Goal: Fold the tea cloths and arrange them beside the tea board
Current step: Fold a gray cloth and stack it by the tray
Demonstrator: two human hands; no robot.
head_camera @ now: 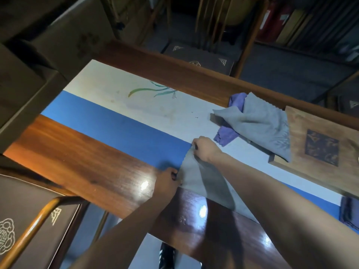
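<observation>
Grey cloth stretches between both hands (left, right), each pinching a corner.

We have a single view — head-worn wide-angle, looking steeply down and forward over the polished reddish-brown wooden table, tilted, close above both forearms — chairs and shelves beyond.
</observation>
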